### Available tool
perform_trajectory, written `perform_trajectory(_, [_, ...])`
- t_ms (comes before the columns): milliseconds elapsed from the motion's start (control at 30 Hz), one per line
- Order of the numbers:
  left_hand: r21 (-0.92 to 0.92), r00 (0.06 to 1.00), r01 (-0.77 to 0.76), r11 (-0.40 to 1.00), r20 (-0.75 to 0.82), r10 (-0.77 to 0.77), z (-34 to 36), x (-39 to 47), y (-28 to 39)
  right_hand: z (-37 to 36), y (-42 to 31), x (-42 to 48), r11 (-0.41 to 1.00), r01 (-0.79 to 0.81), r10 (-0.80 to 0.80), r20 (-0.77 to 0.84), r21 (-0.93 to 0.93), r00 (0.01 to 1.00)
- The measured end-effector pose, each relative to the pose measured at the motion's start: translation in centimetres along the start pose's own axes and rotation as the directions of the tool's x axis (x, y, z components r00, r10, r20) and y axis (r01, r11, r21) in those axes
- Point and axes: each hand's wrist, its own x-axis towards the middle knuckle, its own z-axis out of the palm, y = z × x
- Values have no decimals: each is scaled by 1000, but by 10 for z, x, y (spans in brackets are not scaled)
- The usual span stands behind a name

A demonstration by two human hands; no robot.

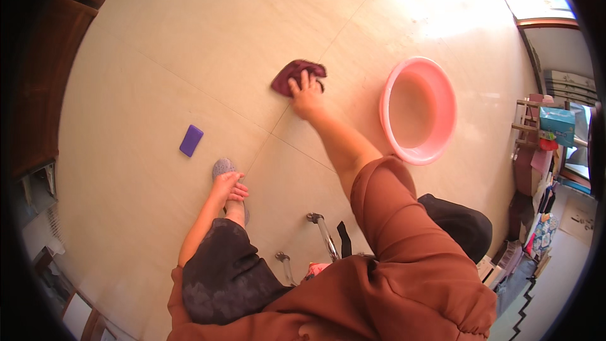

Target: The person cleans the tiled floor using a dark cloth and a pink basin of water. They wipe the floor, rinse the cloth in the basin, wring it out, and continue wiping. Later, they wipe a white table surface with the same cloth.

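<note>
My right hand (307, 97) reaches forward and presses a dark maroon cloth (287, 78) onto the pale tiled floor (208, 47). Its fingers spread over the cloth's near side, and part of the cloth is bunched beneath them. To the right of that forearm stands a round pink plastic basin (446, 109) with cloudy, brownish water (411, 111) in it. My left hand (231, 188) hangs above my left foot, fingers loosely bent and apart, holding nothing. Below it shows a grey slipper (223, 166). A flat purple rectangular object (191, 140) lies on the floor left of the slipper.
Chrome metal legs (325, 237) stand below my body. Brown wooden furniture (42, 85) lines the left edge. Along the right wall are a rack (524, 128), a blue box (557, 125) and piled household items. Bright glare (445, 0) covers the floor at upper right.
</note>
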Motion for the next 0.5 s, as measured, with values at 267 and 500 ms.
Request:
perform_trajectory(267, [-16,997,19,1000,-74,-20,16,-6,6,35,52,-118,992,47,-57,-85,-113,995])
perform_trajectory(500, [-56,998,-48,997,-40,46,16,-22,26,12,86,-197,975,-173,69,549,140,833])
